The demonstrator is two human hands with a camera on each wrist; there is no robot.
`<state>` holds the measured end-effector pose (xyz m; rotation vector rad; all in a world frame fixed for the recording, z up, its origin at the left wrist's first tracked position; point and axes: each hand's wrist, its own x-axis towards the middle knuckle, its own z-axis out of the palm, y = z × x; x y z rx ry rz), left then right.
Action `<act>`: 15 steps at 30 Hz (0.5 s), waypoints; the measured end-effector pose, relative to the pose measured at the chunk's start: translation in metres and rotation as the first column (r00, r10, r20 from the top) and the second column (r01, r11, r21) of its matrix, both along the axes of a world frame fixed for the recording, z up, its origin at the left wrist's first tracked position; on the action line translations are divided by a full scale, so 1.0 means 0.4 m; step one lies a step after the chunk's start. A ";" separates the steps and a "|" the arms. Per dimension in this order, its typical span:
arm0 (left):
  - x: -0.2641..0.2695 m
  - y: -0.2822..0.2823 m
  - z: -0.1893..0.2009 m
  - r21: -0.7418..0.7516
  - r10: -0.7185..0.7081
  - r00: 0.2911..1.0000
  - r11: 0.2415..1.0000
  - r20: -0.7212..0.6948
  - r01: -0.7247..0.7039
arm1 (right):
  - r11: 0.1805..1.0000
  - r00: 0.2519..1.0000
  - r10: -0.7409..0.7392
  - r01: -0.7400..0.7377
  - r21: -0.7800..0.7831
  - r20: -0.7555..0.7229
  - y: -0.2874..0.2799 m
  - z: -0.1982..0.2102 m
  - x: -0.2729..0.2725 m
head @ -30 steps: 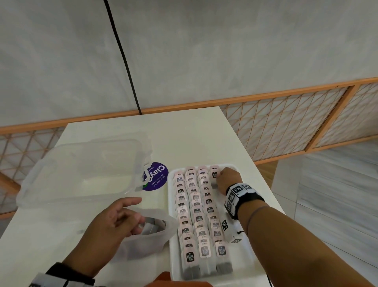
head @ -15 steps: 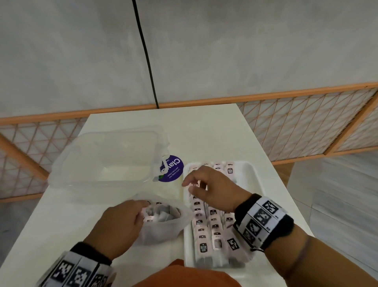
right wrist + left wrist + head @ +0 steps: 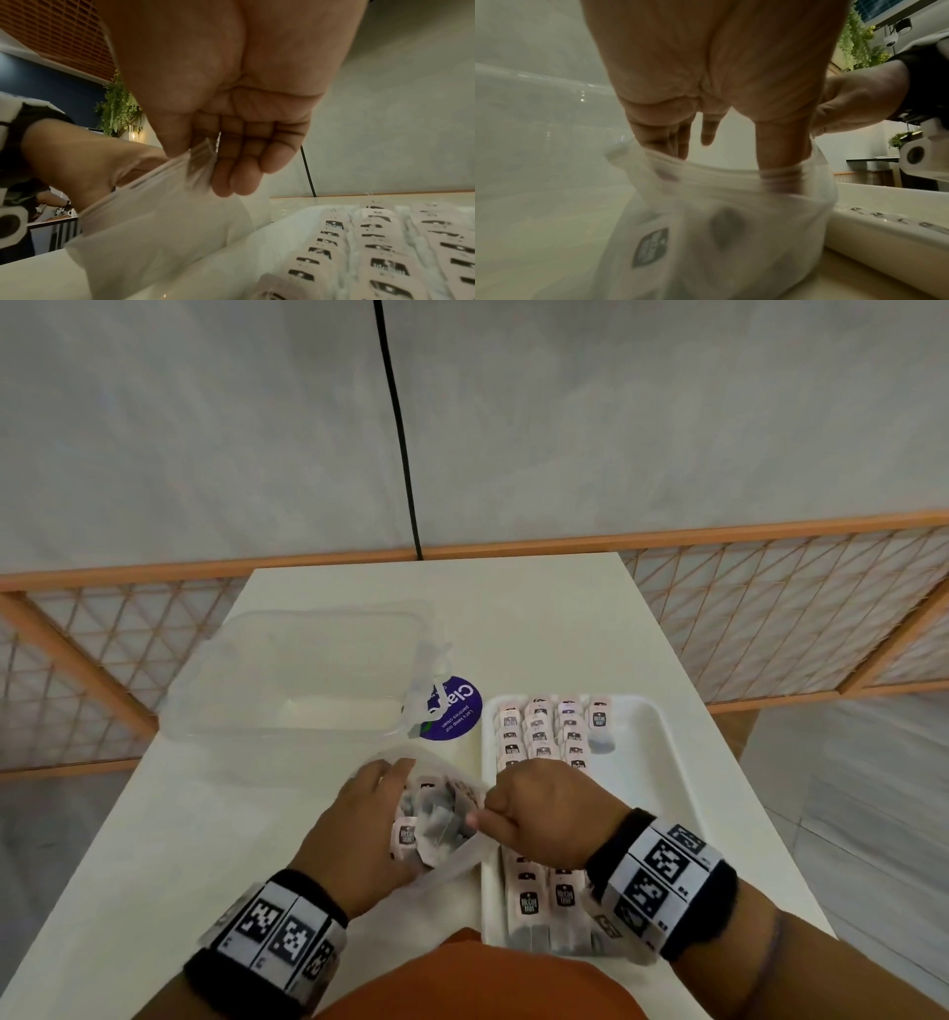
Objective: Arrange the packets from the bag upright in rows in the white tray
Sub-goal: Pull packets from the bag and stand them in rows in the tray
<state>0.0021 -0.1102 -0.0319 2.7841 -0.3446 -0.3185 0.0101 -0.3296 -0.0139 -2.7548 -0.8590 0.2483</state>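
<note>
On the table [image 3: 539,618], the white tray [image 3: 662,762] at right holds upright rows of packets [image 3: 539,737]. Just left of it sits the bag [image 3: 452,860], more packets inside. The left hand [image 3: 359,834] has its fingers hooked into the bag's mouth; the right hand [image 3: 544,814] pinches its right edge between thumb and fingers.

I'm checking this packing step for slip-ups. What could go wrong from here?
Both hands pull the thin translucent plastic bag open: the left hand holds one side, the right hand pinches its rim. It may tear or spill its loose pink packets. The right wrist, over the white tray, might topple the standing packet rows.
</note>
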 end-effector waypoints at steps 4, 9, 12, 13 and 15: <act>0.015 -0.012 -0.013 0.042 -0.022 0.999 0.999 -0.042 0.023 | 0.999 1.000 0.010 -0.011 -0.047 -0.024 0.004 -0.005 -0.008; 0.030 -0.039 -0.032 -0.012 -0.016 0.996 1.000 -0.088 0.015 | 0.998 0.999 -0.003 0.001 -0.065 -0.039 0.004 -0.001 -0.018; 0.033 -0.050 -0.028 -0.024 -0.082 0.993 0.997 -0.081 0.080 | 0.998 1.000 -0.009 0.007 -0.067 -0.029 0.002 -0.001 -0.021; 0.034 -0.052 -0.025 -0.016 -0.130 0.990 0.991 -0.060 0.130 | 0.998 1.000 -0.010 0.008 -0.066 -0.023 0.001 -0.001 -0.021; 0.034 -0.052 -0.025 0.035 -0.242 0.970 0.969 -0.020 0.243 | 0.998 1.000 -0.009 0.008 -0.059 -0.013 0.000 -0.003 -0.022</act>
